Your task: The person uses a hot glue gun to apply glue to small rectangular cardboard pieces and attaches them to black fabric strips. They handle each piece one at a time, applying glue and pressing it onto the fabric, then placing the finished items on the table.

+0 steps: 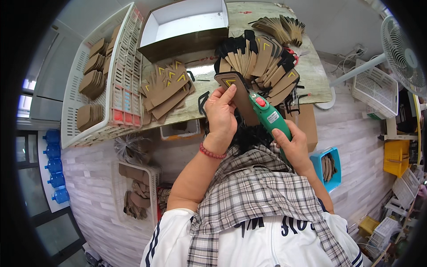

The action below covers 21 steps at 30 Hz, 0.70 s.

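Observation:
My left hand (221,111) grips a long brown cardboard-like strip (238,91) with a black rim and a yellow chevron mark near its far end. My right hand (291,144) is closed around a green glue gun (269,116) with a red button, whose nozzle touches the strip's right edge. Just beyond lies a fanned heap of similar brown and black pieces (260,60) on the worktable (311,75). A second pile of brown pieces with yellow chevrons (167,86) lies to the left of my left hand.
A white plastic crate (115,53) holding stacked brown pieces rests on the table's left end, with an open white box (187,24) behind it. A fan (402,53), white baskets and a blue bin (329,167) are on the right. Under the table stands a basket of scraps (135,191).

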Tool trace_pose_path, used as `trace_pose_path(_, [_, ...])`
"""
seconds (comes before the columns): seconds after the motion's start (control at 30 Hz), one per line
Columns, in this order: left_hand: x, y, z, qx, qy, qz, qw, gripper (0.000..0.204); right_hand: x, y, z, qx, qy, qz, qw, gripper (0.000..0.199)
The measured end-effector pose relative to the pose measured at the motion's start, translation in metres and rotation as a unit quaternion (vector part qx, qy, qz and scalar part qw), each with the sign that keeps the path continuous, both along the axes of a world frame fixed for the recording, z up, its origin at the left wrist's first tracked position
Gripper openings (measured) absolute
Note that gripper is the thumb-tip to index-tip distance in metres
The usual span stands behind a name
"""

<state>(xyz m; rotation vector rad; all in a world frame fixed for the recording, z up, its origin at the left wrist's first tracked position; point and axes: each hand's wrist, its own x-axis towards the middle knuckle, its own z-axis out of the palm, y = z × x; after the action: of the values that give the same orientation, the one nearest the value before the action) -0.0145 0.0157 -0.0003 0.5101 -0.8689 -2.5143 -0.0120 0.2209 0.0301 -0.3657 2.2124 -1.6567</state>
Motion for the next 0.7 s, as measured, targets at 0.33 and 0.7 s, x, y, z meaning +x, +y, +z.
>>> trace_pose_path(0.33, [0.004, 0.007, -0.005, -0.032, -0.019, -0.046, 0.998, 0.011, -0.003, 0.002, 0.002, 0.0, 0.01, -0.003, 1.0, 0.033])
trace_pose_path(0.7, [0.012, 0.005, -0.009, -0.145, -0.037, -0.071, 0.986, 0.013, -0.006, 0.005, 0.006, -0.024, 0.006, 0.0, 1.0, 0.034])
